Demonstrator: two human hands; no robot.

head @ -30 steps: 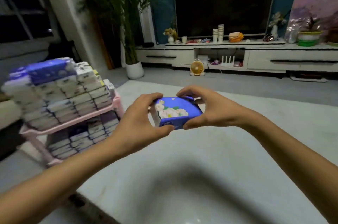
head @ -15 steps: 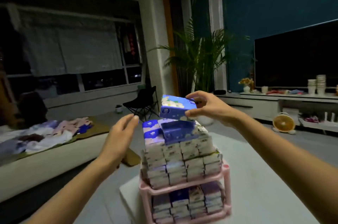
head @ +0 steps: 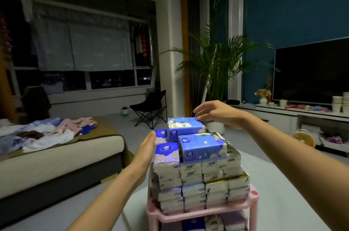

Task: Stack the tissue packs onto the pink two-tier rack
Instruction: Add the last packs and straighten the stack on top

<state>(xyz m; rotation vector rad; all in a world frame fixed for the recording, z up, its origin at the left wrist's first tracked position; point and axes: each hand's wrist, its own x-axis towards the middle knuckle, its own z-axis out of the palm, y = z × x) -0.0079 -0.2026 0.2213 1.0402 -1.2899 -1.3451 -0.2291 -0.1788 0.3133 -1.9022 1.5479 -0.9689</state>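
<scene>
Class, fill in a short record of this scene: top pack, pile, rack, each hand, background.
top pack: blue, flowered, lying flat on top of the pile
pile: tissue packs stacked high on the upper tier
rack: pink, lower tier also holds packs
left hand: fingers straight, against the pile's left side
right hand: fingertips at the top pack's far corner, no closed grip
background: bed, plant, television
</scene>
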